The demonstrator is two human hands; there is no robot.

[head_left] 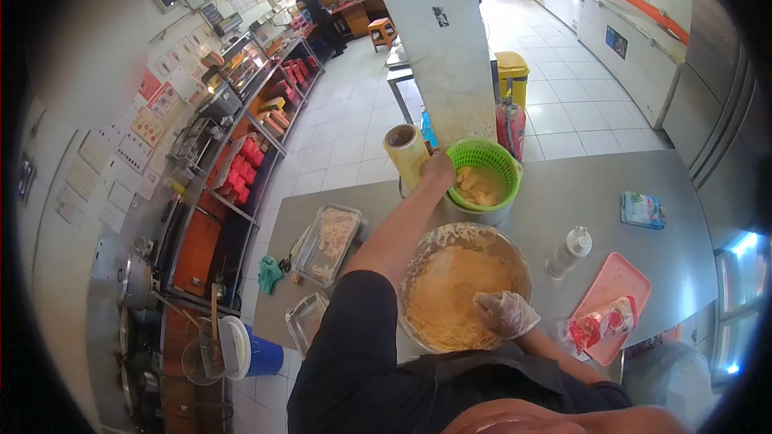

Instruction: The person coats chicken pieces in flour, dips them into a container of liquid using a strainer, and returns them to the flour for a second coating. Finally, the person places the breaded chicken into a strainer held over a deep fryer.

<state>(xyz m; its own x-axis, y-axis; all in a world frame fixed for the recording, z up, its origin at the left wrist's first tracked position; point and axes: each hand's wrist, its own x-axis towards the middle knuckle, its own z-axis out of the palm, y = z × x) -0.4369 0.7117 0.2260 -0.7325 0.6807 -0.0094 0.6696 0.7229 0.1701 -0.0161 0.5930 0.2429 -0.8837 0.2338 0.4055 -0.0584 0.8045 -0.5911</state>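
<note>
The fingertips of the left hand (438, 169) are hidden at the green basket (510, 167), so its grip cannot be told. The right hand (505, 313) hides its curled fingers over the flour (450, 277). The left sleeve (347, 337) covers part of the clear box (301, 325) by the near left corner of the worktop (595, 185). Print on the blue pack (642, 210), near the far right corner, is too small to read. A pale shape (88, 40) beyond the left edge is blurred.

Bright overall; glare at the right-hand window (744, 277), sheen on the worktop (579, 197), dark curved edges, upper left seemingly blurred
</note>
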